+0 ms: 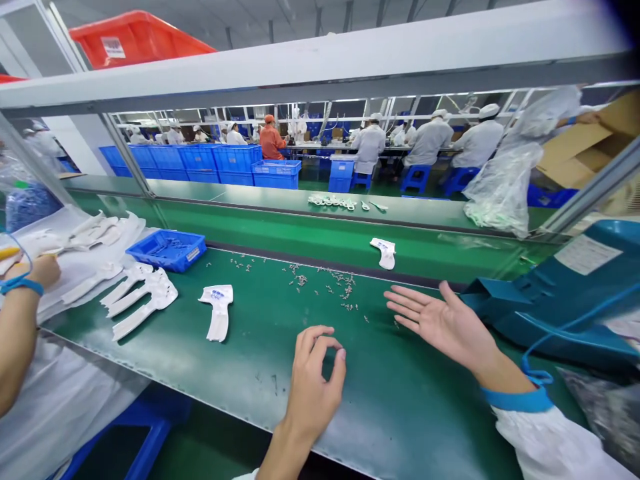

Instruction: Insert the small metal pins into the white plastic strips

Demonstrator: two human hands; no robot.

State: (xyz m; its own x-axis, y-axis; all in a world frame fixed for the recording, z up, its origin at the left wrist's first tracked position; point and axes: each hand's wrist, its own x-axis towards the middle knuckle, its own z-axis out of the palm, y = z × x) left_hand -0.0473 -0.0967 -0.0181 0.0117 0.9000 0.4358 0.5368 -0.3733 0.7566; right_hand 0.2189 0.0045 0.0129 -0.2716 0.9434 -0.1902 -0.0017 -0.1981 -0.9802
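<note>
My left hand [315, 380] hangs low over the green belt [400, 413], its thumb and forefinger curled into a ring with nothing visible between them. My right hand [443, 327] lies palm up with spread fingers, holding nothing, close to scattered small grey metal parts [320, 280]. A white moulded T-shaped piece [219, 310] rests left of my left hand. Further left is a pile of similar white pieces [145, 297]. Another white piece [385, 253] lies near the belt's far edge.
A co-worker's hand [43, 272] with a blue cuff is at far left, by a blue crate of small parts [167, 250]. A teal plastic sheet [550, 313] lies at right. A grey rail [320, 73] crosses overhead. Seated workers and blue crates stand beyond.
</note>
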